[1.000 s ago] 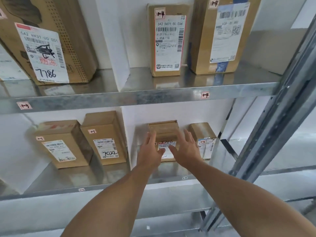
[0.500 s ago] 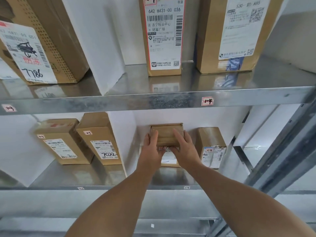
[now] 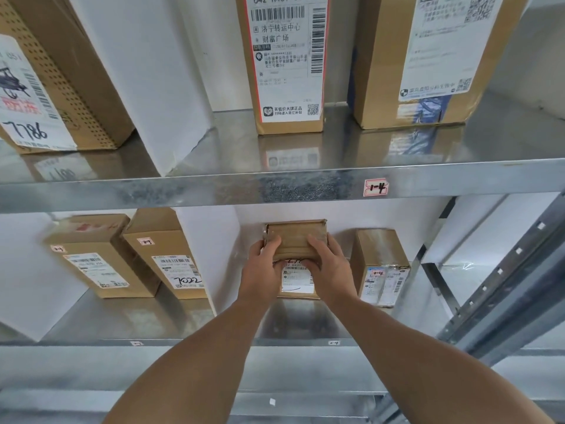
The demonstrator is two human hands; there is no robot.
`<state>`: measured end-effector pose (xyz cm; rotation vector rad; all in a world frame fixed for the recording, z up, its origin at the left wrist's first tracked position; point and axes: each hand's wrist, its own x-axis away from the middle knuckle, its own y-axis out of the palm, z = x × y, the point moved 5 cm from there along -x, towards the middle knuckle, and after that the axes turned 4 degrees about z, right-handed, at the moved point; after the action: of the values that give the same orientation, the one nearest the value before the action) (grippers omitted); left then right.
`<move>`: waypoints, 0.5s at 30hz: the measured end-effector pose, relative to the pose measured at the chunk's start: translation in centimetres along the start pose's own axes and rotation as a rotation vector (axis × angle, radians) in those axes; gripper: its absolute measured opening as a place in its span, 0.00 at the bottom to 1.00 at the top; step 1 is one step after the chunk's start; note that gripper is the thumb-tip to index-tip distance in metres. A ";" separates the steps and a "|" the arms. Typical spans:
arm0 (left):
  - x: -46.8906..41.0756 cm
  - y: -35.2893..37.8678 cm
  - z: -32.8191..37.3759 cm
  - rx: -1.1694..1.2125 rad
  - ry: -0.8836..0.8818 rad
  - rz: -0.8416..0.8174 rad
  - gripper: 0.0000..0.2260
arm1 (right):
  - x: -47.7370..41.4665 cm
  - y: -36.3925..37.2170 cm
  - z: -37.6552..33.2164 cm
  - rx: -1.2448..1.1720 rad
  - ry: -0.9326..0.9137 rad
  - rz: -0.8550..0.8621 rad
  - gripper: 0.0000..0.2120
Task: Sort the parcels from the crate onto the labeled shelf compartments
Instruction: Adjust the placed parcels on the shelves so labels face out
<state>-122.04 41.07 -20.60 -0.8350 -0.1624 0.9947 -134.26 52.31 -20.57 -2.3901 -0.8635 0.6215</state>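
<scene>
Both left hand (image 3: pixel 260 270) and right hand (image 3: pixel 331 272), spread before, now grip the parcel (image 3: pixel 296 237) between curled fingers (image 3: pixel 273 242), likely seating it

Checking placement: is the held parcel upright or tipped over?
Upright: the parcel stands on end on the lower shelf, label facing out.

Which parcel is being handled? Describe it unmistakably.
On the steel shelf, under its 1-4 tag, a compartment holds two parcels. It is the left parcel, held by the left hand and right hand; the right parcel, marked 2-4, stands untouched.
</scene>
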 end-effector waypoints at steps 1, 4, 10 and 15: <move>-0.1 0.0 0.0 -0.003 0.001 0.005 0.24 | -0.1 0.1 0.1 0.000 0.002 0.004 0.24; -0.3 0.1 0.1 -0.004 0.004 0.012 0.24 | -0.4 0.2 0.2 0.001 0.008 0.010 0.24; -0.2 0.1 0.3 -0.002 0.003 0.012 0.24 | -0.4 0.3 0.2 -0.010 0.003 0.004 0.24; 0.6 0.0 0.1 0.017 -0.003 -0.012 0.27 | 0.2 0.0 0.2 0.014 -0.009 -0.047 0.27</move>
<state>-121.78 41.62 -20.69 -0.8167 -0.1608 0.9850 -134.19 52.51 -20.79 -2.3494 -0.9138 0.6176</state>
